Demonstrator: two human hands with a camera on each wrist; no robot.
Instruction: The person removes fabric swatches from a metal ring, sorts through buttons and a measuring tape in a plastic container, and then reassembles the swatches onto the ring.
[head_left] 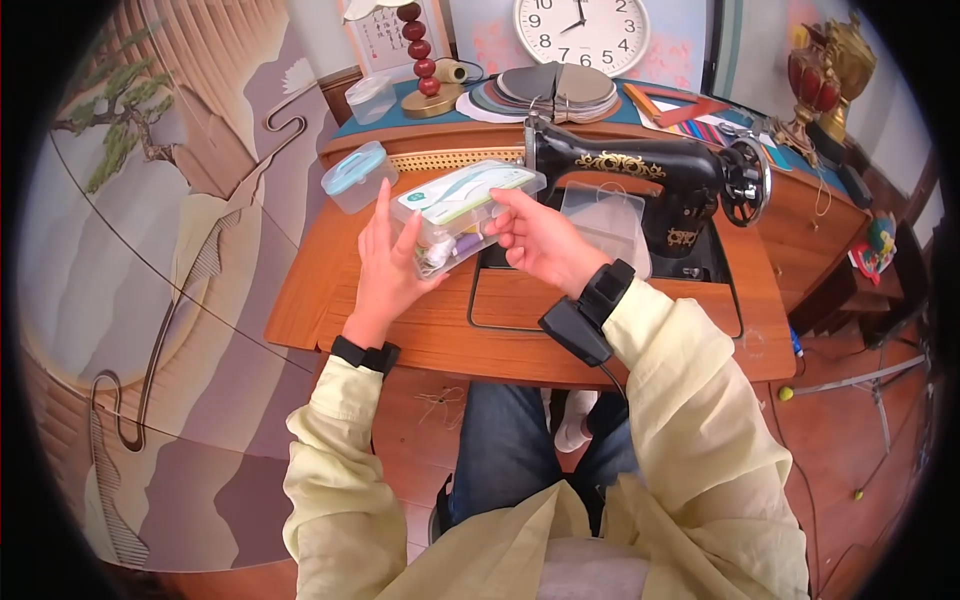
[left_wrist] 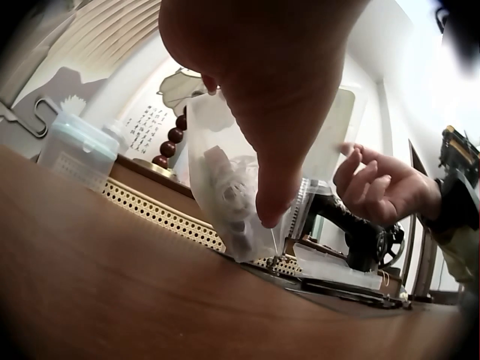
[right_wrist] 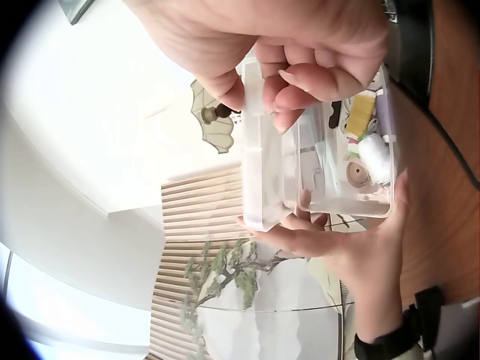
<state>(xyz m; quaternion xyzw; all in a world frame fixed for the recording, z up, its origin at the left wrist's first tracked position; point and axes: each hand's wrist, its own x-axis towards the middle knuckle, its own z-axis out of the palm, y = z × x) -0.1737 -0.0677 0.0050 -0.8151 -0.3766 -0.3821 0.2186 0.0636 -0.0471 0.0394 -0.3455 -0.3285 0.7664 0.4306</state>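
A clear plastic box (right_wrist: 345, 206) is tilted above the front of the sewing table, its lid (head_left: 465, 192) swung up and bearing a white and green label. My left hand (head_left: 388, 268) grips the left end of the box. My right hand (head_left: 550, 242) pinches the lid's right edge between thumb and fingers. Inside the box lie a white spool of thread (right_wrist: 373, 159), a yellow piece (right_wrist: 361, 114), a purple piece (right_wrist: 385, 112) and a round tan bobbin-like disc (right_wrist: 358, 173).
A black sewing machine (head_left: 640, 170) stands behind my right hand, with a translucent tray (head_left: 605, 225) beside it. Left of the held box is a blue-lidded container (head_left: 358, 178). Fabric swatches (head_left: 560, 92), rulers (head_left: 690, 108) and a clock (head_left: 582, 30) are along the back.
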